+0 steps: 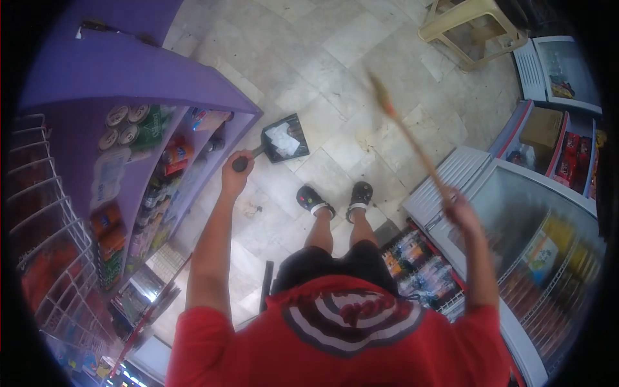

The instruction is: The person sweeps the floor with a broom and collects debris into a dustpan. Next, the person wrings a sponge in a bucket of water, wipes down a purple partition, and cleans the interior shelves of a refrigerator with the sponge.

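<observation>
My left hand (238, 173) is wrapped round the upright handle of a black dustpan (301, 140). The pan rests on the tiled floor in front of the purple shelf, with crumpled white paper or plastic (284, 140) in it. My right hand (456, 209), smeared a little by motion, grips the long wooden handle of a broom (412, 142). The broom slants up and away to the left, its yellowish bristle end blurred over the floor, apart from the dustpan.
A purple shelf unit (213, 84) with cans and packets stands at the left, beside a white wire rack (58, 213). Glass-topped freezers (548, 193) line the right. A beige plastic stool (471, 26) stands at the far right. Snack packets (419, 267) sit low by my legs.
</observation>
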